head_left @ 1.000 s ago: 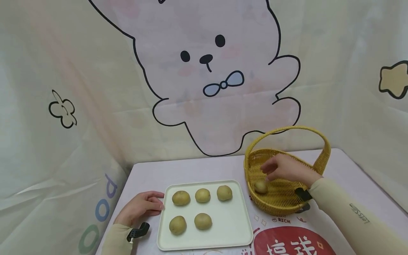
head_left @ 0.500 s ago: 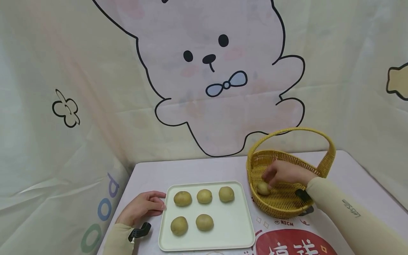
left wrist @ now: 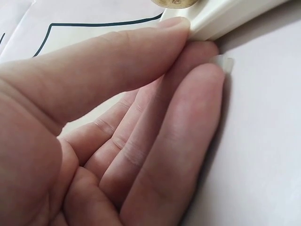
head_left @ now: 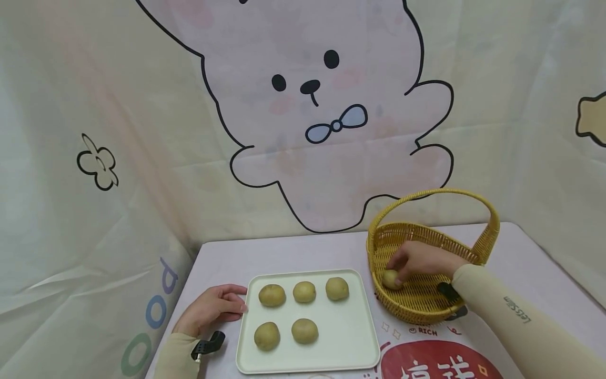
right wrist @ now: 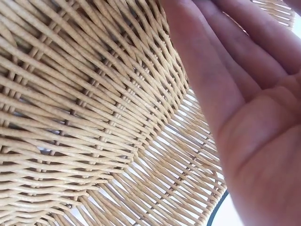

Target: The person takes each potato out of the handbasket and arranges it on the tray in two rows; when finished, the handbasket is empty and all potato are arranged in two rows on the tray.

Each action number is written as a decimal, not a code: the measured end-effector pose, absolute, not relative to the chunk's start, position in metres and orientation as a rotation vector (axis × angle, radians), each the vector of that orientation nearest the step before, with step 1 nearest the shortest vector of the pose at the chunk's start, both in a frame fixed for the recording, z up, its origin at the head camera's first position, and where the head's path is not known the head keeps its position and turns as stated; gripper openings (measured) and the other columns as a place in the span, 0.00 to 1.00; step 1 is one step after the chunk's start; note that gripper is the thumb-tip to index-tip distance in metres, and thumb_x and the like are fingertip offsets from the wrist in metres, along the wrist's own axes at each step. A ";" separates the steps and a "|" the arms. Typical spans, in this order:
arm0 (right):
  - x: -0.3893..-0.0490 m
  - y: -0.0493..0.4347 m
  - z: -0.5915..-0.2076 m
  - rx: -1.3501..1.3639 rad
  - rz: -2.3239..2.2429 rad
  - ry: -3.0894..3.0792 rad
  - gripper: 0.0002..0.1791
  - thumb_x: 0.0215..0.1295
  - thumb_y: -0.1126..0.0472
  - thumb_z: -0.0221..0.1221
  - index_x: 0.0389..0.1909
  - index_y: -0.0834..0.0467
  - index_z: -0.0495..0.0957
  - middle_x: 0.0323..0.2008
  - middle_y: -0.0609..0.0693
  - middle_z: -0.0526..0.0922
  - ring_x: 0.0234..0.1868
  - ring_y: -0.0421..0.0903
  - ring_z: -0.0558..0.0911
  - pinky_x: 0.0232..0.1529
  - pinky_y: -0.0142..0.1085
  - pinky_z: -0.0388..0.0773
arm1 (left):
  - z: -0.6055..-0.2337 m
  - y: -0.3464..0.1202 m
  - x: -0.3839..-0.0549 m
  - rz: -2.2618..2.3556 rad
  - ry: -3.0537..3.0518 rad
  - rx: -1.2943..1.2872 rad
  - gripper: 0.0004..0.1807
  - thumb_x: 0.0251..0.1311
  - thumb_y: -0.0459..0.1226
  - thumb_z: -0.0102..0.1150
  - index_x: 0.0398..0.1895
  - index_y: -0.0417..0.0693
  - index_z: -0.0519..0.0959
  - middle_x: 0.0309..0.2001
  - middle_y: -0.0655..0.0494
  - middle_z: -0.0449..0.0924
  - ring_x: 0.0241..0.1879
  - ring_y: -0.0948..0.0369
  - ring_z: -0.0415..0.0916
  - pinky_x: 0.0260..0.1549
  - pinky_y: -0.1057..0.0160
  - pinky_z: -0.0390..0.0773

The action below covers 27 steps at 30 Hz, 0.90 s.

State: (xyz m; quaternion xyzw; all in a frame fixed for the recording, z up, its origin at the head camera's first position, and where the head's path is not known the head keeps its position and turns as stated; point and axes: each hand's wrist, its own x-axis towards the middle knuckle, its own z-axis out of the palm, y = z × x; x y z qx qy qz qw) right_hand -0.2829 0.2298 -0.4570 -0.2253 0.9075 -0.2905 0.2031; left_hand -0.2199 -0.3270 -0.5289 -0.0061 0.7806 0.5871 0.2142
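In the head view, a cream tray (head_left: 347,345) bears several potatoes (head_left: 305,330) in two rows. My left hand (head_left: 210,310) is at its left edge; the left wrist view shows the thumb (left wrist: 155,44) on the tray rim (left wrist: 211,21) and the forefinger against the side, pinching it. My right hand (head_left: 421,259) reaches into a yellow wicker basket (head_left: 416,316), thumb and fingers around a potato (head_left: 390,279) at the left side. In the right wrist view, the palm (right wrist: 273,141) is close to the woven wall (right wrist: 94,94), and the potato is out of sight.
The basket's tall arched handle (head_left: 437,190) rises over the right forearm. Behind the table (head_left: 284,255) hangs a printed cloth (head_left: 189,200) with a cartoon bear. Red lettering (head_left: 435,363) marks the tabletop in front of the basket.
My right hand has come down onto the potato in the basket, its fingers closing round it. My left hand stays at the tray's edge. The whole view has shifted slightly.
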 end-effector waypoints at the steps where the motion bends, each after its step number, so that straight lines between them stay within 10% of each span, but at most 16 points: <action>1: -0.283 0.230 -0.457 -0.628 -0.806 2.542 0.19 0.57 0.59 0.80 0.50 0.54 0.92 0.44 0.44 0.92 0.44 0.43 0.84 0.51 0.42 0.85 | -0.529 -0.326 -0.220 1.629 2.165 -0.017 0.34 0.63 0.32 0.75 0.70 0.30 0.73 0.37 0.55 0.88 0.39 0.60 0.88 0.43 0.61 0.90; 27: -0.214 0.213 -0.406 -0.457 -1.020 2.717 0.22 0.60 0.48 0.79 0.53 0.53 0.91 0.43 0.44 0.92 0.45 0.43 0.87 0.48 0.40 0.86 | -0.530 -0.328 -0.222 1.593 2.189 0.012 0.33 0.65 0.33 0.73 0.70 0.30 0.74 0.38 0.53 0.89 0.41 0.60 0.87 0.43 0.63 0.90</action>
